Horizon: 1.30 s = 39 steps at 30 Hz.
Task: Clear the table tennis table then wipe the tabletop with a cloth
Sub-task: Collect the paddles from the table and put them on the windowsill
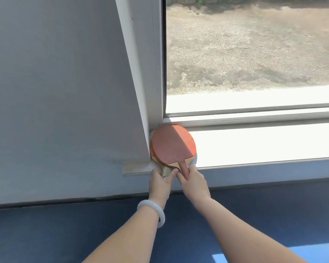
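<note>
Two table tennis paddles lie stacked on the white windowsill [254, 143], in its left corner against the window frame. The upper paddle [174, 143] shows its red rubber face. Only the rim and wooden handle of the lower paddle [153, 156] stick out on the left. My left hand [160, 182], with a white bangle on the wrist, grips the lower paddle's handle. My right hand [193, 182] holds the upper paddle's red handle between its fingers. The table tennis table and the cloth are out of view.
A grey wall [61, 92] rises on the left, a window [251, 46] with a sunlit yard behind it on the right. Blue floor [65, 234] lies under my arms. A small white thing peeks out beneath the paddles at the sill's edge.
</note>
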### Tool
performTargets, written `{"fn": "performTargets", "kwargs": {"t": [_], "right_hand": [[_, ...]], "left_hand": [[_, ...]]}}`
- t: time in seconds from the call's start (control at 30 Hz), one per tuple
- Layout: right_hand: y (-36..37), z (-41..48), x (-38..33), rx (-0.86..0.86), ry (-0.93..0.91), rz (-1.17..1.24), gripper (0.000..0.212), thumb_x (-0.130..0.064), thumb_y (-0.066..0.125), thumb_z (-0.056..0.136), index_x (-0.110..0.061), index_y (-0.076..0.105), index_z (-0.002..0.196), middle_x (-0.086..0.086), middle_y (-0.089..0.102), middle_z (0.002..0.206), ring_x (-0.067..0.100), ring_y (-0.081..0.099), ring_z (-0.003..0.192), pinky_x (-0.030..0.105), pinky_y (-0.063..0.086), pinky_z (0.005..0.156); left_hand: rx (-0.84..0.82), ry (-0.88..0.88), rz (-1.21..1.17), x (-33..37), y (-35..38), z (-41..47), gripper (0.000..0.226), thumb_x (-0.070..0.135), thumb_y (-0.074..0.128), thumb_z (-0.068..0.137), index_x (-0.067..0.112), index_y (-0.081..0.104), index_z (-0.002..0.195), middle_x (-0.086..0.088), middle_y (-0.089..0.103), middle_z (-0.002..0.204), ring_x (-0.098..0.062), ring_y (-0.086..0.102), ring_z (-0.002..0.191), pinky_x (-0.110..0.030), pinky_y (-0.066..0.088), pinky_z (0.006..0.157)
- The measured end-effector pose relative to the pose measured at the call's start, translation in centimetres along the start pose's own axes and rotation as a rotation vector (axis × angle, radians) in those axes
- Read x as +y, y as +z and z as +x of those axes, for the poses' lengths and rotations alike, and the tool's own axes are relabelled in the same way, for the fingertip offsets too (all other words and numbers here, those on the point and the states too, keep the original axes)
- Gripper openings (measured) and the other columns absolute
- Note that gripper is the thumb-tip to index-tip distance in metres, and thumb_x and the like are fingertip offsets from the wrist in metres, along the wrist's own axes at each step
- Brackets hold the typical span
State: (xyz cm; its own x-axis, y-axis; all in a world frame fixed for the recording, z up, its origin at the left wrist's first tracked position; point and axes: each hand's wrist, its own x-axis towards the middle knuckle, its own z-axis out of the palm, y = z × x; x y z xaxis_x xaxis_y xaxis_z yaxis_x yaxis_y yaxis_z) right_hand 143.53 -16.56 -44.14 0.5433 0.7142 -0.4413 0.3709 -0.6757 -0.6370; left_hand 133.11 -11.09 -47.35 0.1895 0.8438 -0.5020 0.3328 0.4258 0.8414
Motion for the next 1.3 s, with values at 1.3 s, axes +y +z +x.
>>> {"fn": "performTargets", "kwargs": {"t": [1.3], "right_hand": [[4.6, -1.3, -3.2, 0.049, 0.259, 0.977, 0.011, -0.018, 0.063, 0.097, -0.01, 0.056, 0.101, 0.021, 0.066, 0.115, 0.038, 0.066, 0.106, 0.058, 0.053, 0.094]], "left_hand": [[-0.274, -0.087, -0.285, 0.8, -1.9, -2.2, 0.036, 0.038, 0.041, 0.104, 0.013, 0.042, 0.13, -0.012, 0.063, 0.124, -0.018, 0.066, 0.095, -0.028, 0.053, 0.07]]}}
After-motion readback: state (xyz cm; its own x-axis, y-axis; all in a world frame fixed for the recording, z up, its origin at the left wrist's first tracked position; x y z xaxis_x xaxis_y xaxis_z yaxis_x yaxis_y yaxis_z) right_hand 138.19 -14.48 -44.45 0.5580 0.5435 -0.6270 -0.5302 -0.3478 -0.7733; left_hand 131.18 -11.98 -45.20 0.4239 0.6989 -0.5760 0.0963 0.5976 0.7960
